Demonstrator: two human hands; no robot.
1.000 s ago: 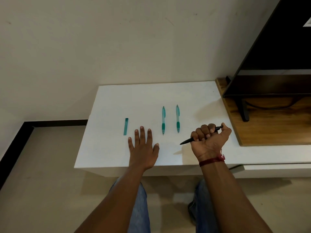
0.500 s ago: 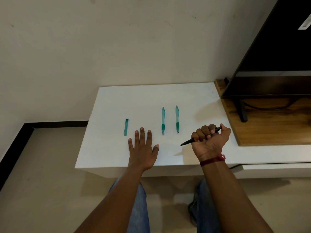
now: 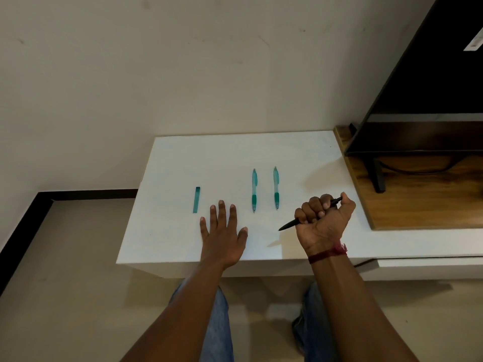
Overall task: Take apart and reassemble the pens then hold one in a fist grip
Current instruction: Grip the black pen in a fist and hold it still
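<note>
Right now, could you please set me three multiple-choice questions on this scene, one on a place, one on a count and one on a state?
1. Where does the green strip lie relative to the green pens?
A) between them
B) right of them
C) left of them

2. How many green pens lie on the white table?
A) one
B) two
C) four

3. What is the right hand doing?
A) gripping the black pen in a fist
B) lying flat on the table
C) hanging open with nothing in it

Answers:
1 C: the strip lies apart on the pens' left side.
2 B: two green pens lie side by side, roughly parallel.
3 A: the fingers curl round the black pen, whose tip sticks out to the left.
</note>
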